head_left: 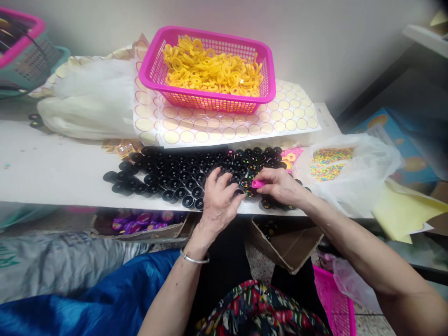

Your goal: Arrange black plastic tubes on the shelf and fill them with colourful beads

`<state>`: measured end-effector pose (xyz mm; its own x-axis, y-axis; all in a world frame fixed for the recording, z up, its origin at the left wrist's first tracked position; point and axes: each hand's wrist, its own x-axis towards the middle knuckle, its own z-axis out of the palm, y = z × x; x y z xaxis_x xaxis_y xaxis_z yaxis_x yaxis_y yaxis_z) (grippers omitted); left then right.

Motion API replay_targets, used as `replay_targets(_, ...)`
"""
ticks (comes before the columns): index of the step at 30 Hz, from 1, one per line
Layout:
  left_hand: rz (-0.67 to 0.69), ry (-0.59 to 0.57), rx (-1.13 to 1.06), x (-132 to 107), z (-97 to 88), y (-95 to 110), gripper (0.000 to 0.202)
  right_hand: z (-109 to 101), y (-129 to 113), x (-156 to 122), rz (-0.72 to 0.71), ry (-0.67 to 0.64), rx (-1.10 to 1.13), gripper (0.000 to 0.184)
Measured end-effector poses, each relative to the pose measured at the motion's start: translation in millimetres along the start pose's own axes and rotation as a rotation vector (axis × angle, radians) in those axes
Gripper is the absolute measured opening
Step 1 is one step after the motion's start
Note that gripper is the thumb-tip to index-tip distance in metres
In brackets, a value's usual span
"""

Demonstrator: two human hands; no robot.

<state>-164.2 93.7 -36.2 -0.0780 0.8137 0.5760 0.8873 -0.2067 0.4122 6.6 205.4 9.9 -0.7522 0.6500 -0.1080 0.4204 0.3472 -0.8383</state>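
Pinched in the fingers of my right hand [276,184] is a small pink scoop [258,184], held just over the black cups. My left hand [220,196] rests among the cups with its fingers apart and curved, touching or close to some of them. Many round black cups [180,182] stand packed together along the table. Cups near my right hand [254,161] hold small coloured beads; those to the left look empty inside. A clear plastic bag [364,163] of multicoloured beads [329,163] lies to the right of my right hand.
Behind the cups, a pink basket [210,100] of yellow ring-shaped pieces [213,70] sits on sheets of round stickers [245,128]. A white bag [94,102] lies left of it. Below the table edge are cardboard boxes [287,242], one with purple items [140,221].
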Motion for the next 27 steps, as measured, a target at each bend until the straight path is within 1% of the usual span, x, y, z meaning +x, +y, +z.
replay_targets(1,-0.021,0.020,0.004,-2,-2.9,-3,0.017,2,-2,1,-0.052,-0.005,-0.078,0.010)
replay_targets(3,-0.053,0.022,0.027,-8,-6.9,-7,0.019,6,-8,3,-0.144,-0.031,-0.221,0.013)
replay_targets(5,-0.066,-0.015,0.068,-14,-8.4,-10,0.026,13,-15,5,-0.200,-0.064,-0.368,0.016)
replay_targets(7,-0.063,-0.074,0.109,-19,-7.9,-11,0.031,20,-21,7,-0.225,-0.096,-0.543,0.018)
replay_targets(11,-0.056,-0.156,0.164,-20,-4.6,-6,0.029,35,-31,10,-0.276,-0.148,-0.897,0.015)
replay_targets(14,-0.060,-0.183,0.169,-16,-2.1,-2,0.025,41,-37,9,-0.332,-0.160,-1.021,0.014)
replay_targets(17,-0.064,-0.198,0.153,-14,0.6,0,0.024,37,-39,6,-0.323,-0.133,-1.027,0.013)
replay_targets(19,-0.063,-0.193,0.148,-13,2.1,-1,0.024,24,-35,3,-0.270,-0.066,-0.942,0.017)
replay_targets(20,-0.060,-0.188,0.147,-13,2.7,-1,0.025,12,-29,1,-0.239,-0.005,-0.873,0.019)
replay_targets(22,-0.047,-0.181,0.144,-14,3.4,-3,0.025,-19,-12,-5,-0.154,0.170,-0.743,0.022)
replay_targets(23,-0.038,-0.177,0.142,-14,3.7,-3,0.025,-37,1,-8,-0.089,0.263,-0.724,0.021)
replay_targets(24,-0.028,-0.170,0.139,-14,3.9,-3,0.025,-56,15,-10,0.011,0.351,-0.752,0.018)
replay_targets(25,-0.017,-0.161,0.137,-15,4.3,-3,0.024,-75,31,-12,0.153,0.425,-0.811,0.016)
replay_targets(26,-0.008,-0.149,0.135,-15,4.8,-3,0.024,-91,48,-13,0.316,0.445,-0.867,0.014)
replay_targets(27,0.000,-0.137,0.135,-15,5.5,-3,0.024,-104,64,-13,0.450,0.414,-0.892,0.013)
